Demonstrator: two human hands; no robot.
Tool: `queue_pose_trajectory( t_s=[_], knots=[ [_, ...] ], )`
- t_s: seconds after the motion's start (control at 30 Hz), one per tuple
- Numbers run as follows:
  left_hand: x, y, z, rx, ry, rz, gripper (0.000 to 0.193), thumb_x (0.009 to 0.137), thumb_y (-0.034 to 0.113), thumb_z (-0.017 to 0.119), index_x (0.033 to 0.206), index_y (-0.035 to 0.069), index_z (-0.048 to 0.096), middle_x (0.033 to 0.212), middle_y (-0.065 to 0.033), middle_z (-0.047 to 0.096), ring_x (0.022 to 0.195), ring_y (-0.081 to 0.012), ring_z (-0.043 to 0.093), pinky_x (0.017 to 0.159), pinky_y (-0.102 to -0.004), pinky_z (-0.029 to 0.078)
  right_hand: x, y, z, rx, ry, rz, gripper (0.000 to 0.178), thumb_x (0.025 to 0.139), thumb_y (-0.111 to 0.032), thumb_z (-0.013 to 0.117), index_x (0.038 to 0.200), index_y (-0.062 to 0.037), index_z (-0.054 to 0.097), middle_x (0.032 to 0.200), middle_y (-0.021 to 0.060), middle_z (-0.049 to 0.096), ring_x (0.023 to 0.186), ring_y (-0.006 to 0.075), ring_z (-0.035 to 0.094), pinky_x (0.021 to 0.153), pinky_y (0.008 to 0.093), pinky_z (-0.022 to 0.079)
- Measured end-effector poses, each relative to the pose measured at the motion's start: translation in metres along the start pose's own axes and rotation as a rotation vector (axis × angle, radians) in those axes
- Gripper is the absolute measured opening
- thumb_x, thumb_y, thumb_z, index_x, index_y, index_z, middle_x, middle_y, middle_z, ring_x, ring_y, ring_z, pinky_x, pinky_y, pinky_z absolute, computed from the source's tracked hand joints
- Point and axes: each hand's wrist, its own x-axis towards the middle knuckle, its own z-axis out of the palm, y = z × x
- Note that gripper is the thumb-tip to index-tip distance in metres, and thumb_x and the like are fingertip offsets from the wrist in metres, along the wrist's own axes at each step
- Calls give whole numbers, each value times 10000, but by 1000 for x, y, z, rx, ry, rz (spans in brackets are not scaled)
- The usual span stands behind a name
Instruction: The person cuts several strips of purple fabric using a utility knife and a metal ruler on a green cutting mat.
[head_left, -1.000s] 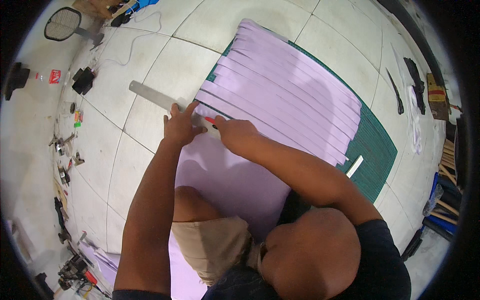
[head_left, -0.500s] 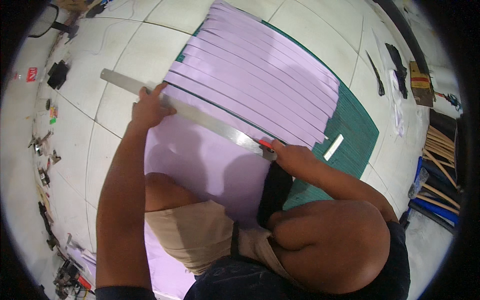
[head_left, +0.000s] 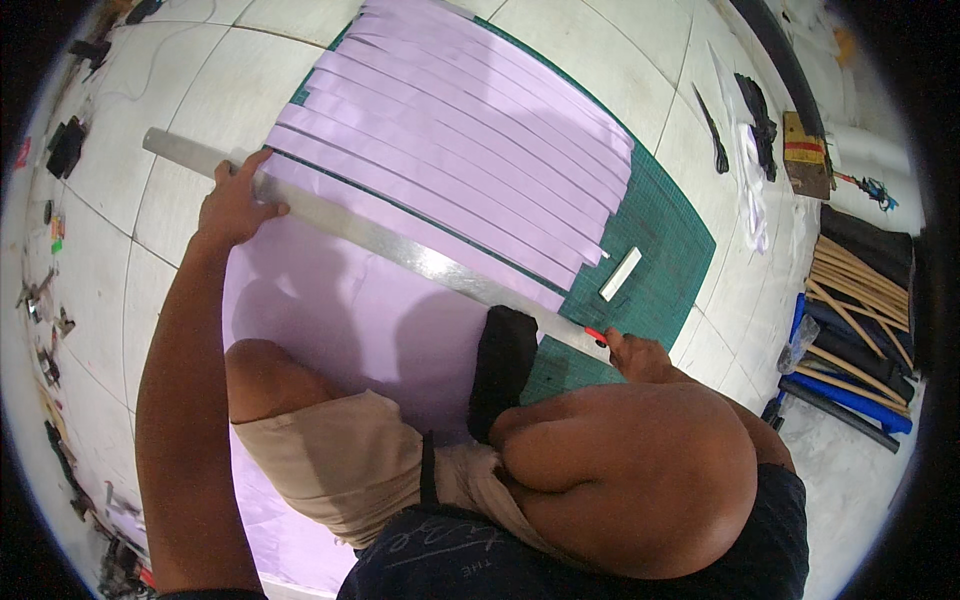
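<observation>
A long metal ruler (head_left: 400,243) lies slantwise over a lilac sheet (head_left: 350,290). My left hand (head_left: 238,203) presses on the ruler near its far left end, thumb and fingers spread. In my right hand (head_left: 640,355) is a red-handled utility knife (head_left: 596,337), low over the ruler's right end; its blade is too small to make out. Beyond the ruler, the sheet is cut into several parallel lilac strips (head_left: 470,150), with narrow gaps between them. Under the strips lies a green cutting mat (head_left: 665,235). My black-socked foot (head_left: 505,350) rests at the ruler's near edge.
A small white block (head_left: 620,275) lies on the mat, right of the strips. Farther right are dark scissors (head_left: 716,140), a cardboard box (head_left: 806,150) and a pile of wooden sticks (head_left: 860,285). Small tools and scraps line the tiled floor (head_left: 190,90) at the left.
My right hand has drawn the knife along the ruler, rightward and toward me, past the sheet's right edge. My left hand keeps its place on the ruler. The whole view has shifted.
</observation>
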Motion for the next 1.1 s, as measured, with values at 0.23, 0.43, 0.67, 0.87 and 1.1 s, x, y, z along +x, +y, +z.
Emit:
queue_pose_trajectory(
  t_s=[0.23,0.43,0.67,0.87,1.1],
  knots=[
    [-4,-8,3,-73,9,-12,868,741,344,845,1471,321,376,1461,-268,340,1199,-426,572,1006,-467,506,2,36,-15,-174,145,-136,227,978,-207,504,1126,-59,416,874,184,649,778,412,668,654,496,535],
    [-5,18,-8,-25,2,-105,974,696,339,876,1479,244,305,1378,-248,412,1167,-409,589,978,-477,521,33,-76,-108,80,310,-181,270,987,-273,493,1153,-67,438,946,239,664,820,430,671,708,546,522],
    [-11,5,-7,-94,45,-97,1047,677,361,888,1482,136,258,1493,-237,343,1232,-351,565,988,-465,501,135,-289,-199,334,496,-578,229,964,-213,469,1089,-21,456,933,252,658,835,431,659,751,531,508],
    [-11,10,-13,-111,18,-130,1069,658,366,901,1479,145,252,1515,-242,319,1306,-356,504,1030,-462,457,167,-353,-209,288,572,-582,237,936,-186,475,1075,6,465,916,237,672,804,412,677,708,527,526],
    [-11,5,-5,-113,99,-53,997,636,300,909,1431,200,315,1444,-257,369,1216,-420,551,961,-487,508,173,-354,-210,249,616,-620,224,929,-162,475,1080,4,484,882,227,680,806,401,685,683,531,527]
  ],
)
